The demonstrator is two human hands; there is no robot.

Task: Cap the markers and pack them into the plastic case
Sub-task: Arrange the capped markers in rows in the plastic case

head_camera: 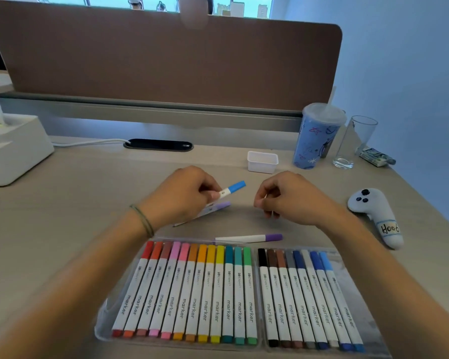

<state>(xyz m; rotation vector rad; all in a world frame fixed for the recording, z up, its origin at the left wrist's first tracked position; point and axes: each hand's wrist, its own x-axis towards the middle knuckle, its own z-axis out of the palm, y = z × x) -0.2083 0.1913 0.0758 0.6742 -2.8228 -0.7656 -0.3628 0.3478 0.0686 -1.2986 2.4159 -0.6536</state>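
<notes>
1. The word "marker" was printed in black along the white body of every pen in the plastic case (103,330), and a small brand word was printed near each cap, too small to be read for sure.
2. "Hoo" was written in black on the white plush toy (376,216) at the right of the counter (62,229).
3. The case was laid open near the front edge of the counter, with twelve pens in its left half and eight in its right half. They were laid side by side, caps pointed away from the person.
4. A blue-capped marker (232,189) was pinched in the grip of the left hand (184,195), its cap pointed right and away.
5. A light purple marker (213,209) was seen just under that hand, slanted the same way.
6. A dark purple marker (249,238) was laid crosswise just behind the case, its cap pointed right.
7. The right hand (285,196) was curled, and nothing could be seen in its grip.
</notes>
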